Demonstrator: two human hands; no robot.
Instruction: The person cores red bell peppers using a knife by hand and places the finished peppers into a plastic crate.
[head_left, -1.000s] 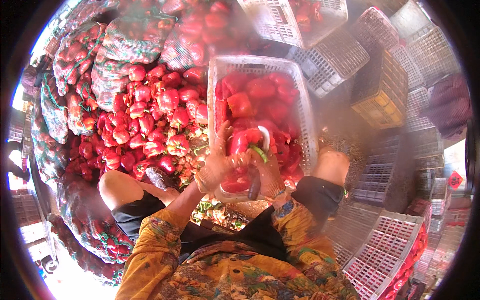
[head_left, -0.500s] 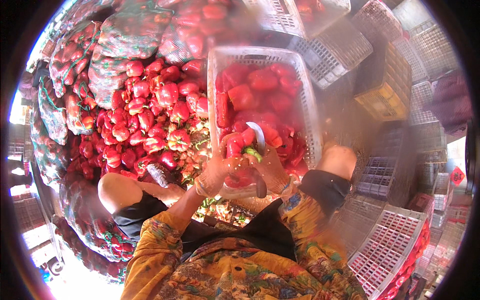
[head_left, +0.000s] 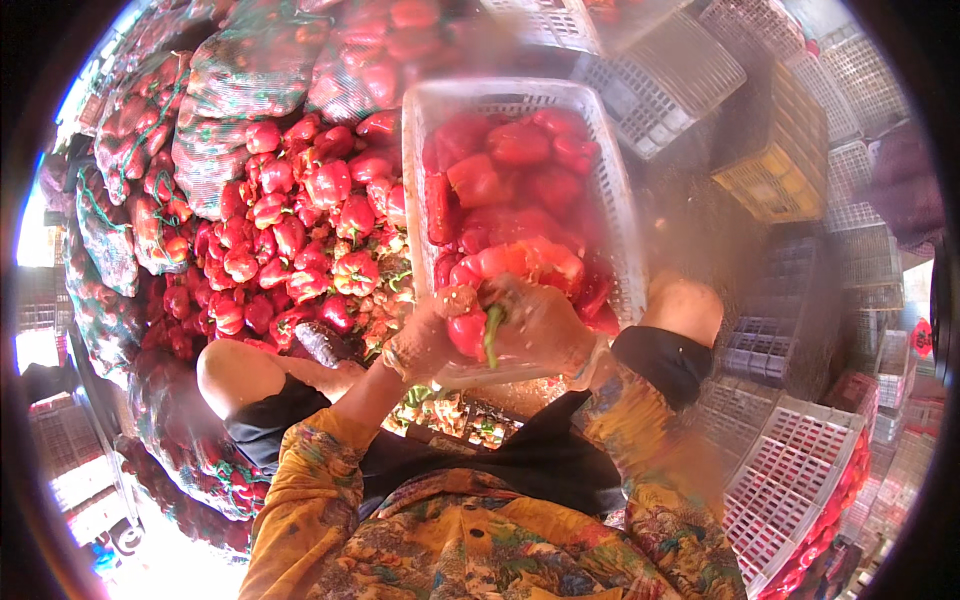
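Over white crate's (head_left: 508, 88) near end: left hand (head_left: 428, 335), fingers curled round red pepper (head_left: 467, 336); right hand (head_left: 552, 325), fingers bent beside green stem (head_left: 492, 338), hold unclear. Best steady pepper inside crate rim, 2 hands close.

The left arm (head_left: 325, 455) and right arm (head_left: 640, 435) reach forward and angle inward, bringing the 2 hands close together. The left hand (head_left: 425, 340) curls inward, its forearm (head_left: 368, 402) partly bare. The right hand (head_left: 550, 328) shows its back, its grip too blurred to tell.
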